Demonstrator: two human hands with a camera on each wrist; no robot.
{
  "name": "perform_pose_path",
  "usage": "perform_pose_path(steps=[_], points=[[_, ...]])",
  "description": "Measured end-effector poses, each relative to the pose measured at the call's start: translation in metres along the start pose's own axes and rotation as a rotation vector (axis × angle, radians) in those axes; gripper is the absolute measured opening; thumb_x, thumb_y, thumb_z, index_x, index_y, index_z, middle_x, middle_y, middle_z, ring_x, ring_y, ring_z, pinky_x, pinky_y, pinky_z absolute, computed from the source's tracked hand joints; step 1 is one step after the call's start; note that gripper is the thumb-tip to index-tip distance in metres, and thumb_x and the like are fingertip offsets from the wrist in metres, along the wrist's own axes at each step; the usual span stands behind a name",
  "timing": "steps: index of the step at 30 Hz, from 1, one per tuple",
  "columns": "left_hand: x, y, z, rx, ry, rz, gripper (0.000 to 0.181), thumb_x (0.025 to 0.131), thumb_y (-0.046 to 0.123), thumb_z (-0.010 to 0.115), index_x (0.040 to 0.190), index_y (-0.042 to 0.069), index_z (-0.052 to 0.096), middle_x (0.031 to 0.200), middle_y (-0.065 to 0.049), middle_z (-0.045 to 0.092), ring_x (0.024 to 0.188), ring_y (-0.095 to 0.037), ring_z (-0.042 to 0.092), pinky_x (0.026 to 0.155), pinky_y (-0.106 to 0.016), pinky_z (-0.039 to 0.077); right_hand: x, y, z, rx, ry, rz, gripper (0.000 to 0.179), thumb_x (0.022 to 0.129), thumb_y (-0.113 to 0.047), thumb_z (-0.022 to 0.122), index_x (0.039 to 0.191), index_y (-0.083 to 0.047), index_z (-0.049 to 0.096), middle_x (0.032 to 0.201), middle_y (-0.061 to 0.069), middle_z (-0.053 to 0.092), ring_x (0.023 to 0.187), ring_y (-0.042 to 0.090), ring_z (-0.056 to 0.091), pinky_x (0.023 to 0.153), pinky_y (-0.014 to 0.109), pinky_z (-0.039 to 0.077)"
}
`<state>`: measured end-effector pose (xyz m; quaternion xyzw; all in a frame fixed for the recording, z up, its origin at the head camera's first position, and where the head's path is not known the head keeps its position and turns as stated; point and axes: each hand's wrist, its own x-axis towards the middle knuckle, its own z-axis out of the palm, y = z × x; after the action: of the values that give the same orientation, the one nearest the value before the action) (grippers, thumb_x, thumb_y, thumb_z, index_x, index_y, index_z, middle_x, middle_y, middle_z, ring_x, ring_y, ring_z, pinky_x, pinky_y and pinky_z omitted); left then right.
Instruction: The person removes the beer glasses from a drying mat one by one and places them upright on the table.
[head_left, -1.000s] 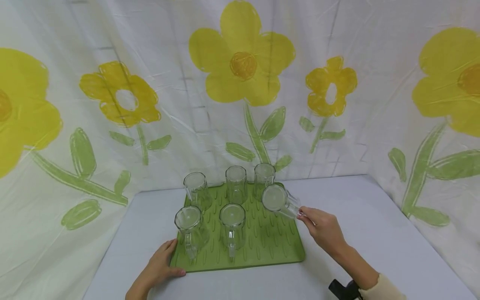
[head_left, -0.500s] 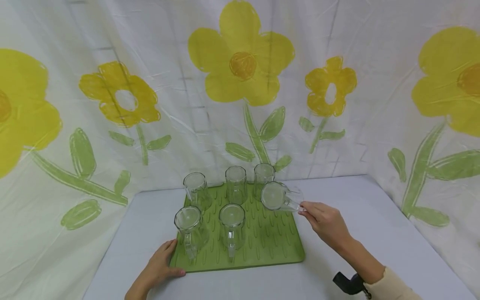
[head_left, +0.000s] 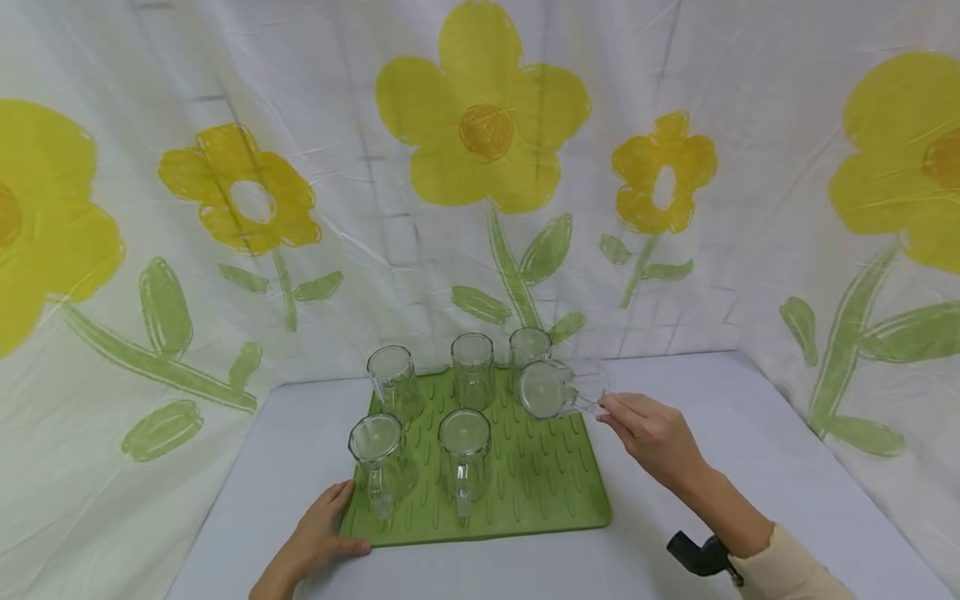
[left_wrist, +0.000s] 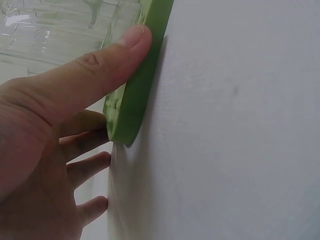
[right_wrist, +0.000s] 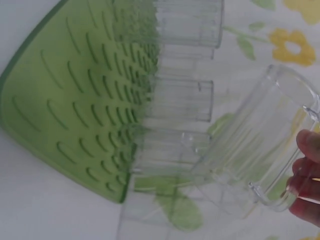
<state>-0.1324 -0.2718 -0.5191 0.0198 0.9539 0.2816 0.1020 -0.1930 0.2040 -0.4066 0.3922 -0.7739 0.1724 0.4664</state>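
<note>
My right hand [head_left: 654, 439] pinches the handle of a clear glass mug [head_left: 544, 390] and holds it tilted above the right part of a green ridged drying mat [head_left: 536, 500]. In the right wrist view the same mug [right_wrist: 240, 145] leans, apart from the mat, its handle between thumb and fingers. At the mat's near left corner rests my left hand [head_left: 318, 532]. Its thumb [left_wrist: 107, 62] lies along the near edge, and its other fingers extend beside the corner. Two mugs stand in the front row, a left mug [head_left: 377, 458] and a middle mug [head_left: 465, 454].
Along the mat's back stand a left mug [head_left: 393, 379], a middle mug [head_left: 472, 371] and a right mug [head_left: 529, 346], the last partly behind the held one. A white tabletop [head_left: 667, 367] surrounds the mat. Behind it hangs a flowered curtain [head_left: 337, 167].
My right hand has risen slightly, turning the held mug so its body swings up and to the right of its round end. The left hand and the standing mugs have stayed put.
</note>
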Motion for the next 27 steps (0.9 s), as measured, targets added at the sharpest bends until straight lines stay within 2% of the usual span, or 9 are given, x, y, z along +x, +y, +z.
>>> perform_pose_path(steps=[6,12,18,27], points=[[0.0,0.001,-0.002,-0.012,-0.011,-0.022,0.112,0.06,0.038,0.09,0.145,-0.01,0.034,0.147,-0.034,0.037,0.136,-0.054,0.032,0.11,-0.065,0.032,0.005,0.0,-0.002,0.012,-0.02,-0.025,0.042,0.103,-0.029,0.047,0.088,0.0,0.074,0.079,0.009,0.074,0.069,0.023,0.07,0.058,0.035,0.059],[-0.002,0.003,-0.004,-0.013,-0.015,-0.012,0.11,0.062,0.036,0.09,0.144,-0.011,0.035,0.146,-0.034,0.037,0.136,-0.055,0.033,0.11,-0.065,0.033,0.008,0.001,-0.002,-0.018,-0.051,-0.07,0.043,0.104,-0.027,0.043,0.088,-0.001,0.074,0.081,0.01,0.075,0.072,0.026,0.072,0.061,0.036,0.06],[-0.002,0.004,-0.004,-0.009,-0.012,0.002,0.108,0.063,0.034,0.09,0.144,-0.012,0.035,0.146,-0.034,0.038,0.136,-0.054,0.033,0.109,-0.064,0.034,0.015,0.0,-0.003,-0.059,-0.039,-0.137,0.042,0.105,-0.023,0.042,0.087,-0.001,0.074,0.08,0.011,0.075,0.07,0.026,0.072,0.059,0.036,0.06],[-0.004,0.005,-0.003,-0.022,0.003,-0.02,0.109,0.061,0.035,0.09,0.143,-0.011,0.036,0.146,-0.035,0.038,0.136,-0.055,0.033,0.11,-0.065,0.033,0.019,-0.001,-0.003,-0.081,-0.035,-0.19,0.042,0.105,-0.019,0.041,0.087,-0.002,0.074,0.078,0.009,0.075,0.07,0.024,0.072,0.059,0.034,0.06]])
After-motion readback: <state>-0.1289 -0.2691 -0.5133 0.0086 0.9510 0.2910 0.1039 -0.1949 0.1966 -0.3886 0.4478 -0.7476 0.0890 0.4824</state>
